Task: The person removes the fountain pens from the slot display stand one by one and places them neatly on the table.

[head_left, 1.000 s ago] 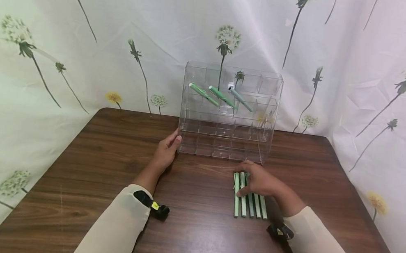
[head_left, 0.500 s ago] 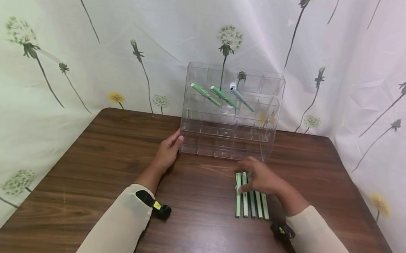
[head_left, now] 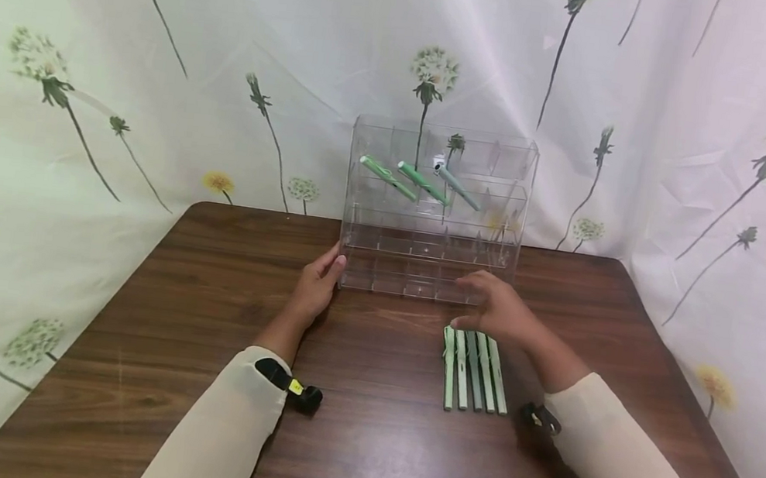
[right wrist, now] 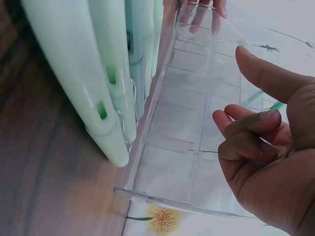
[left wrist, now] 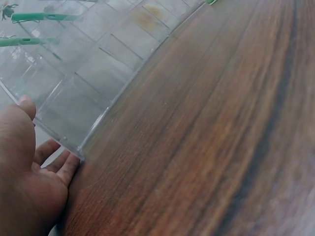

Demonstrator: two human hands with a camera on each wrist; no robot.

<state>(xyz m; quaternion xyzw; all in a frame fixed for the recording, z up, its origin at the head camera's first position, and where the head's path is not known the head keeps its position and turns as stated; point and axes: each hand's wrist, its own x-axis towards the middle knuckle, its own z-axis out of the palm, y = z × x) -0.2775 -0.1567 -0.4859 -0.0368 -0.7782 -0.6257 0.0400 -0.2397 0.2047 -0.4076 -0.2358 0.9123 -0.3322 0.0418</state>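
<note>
A clear acrylic display rack [head_left: 425, 263] with stepped, divided tiers stands on the table. My left hand [head_left: 316, 283] holds its lower left side, the thumb at the front edge and the fingers along the outside in the left wrist view. A light green pen [head_left: 388, 178], a darker green pen [head_left: 422, 183] and a grey-green pen [head_left: 457, 187] lean slantwise in an upper tier. My right hand [head_left: 504, 312] hovers over the top ends of several pale green and grey-green pens [head_left: 465, 376] lying side by side, thumb and fingers apart, holding nothing.
The brown wooden table [head_left: 205, 329] meets a white dandelion-print curtain [head_left: 291, 42] behind the rack and at both sides. Each wrist wears a small black camera, such as the left one [head_left: 305, 398].
My right hand has lifted off the row of pens and moved forward toward the rack, uncovering more of them. My left hand stays at the rack's side.
</note>
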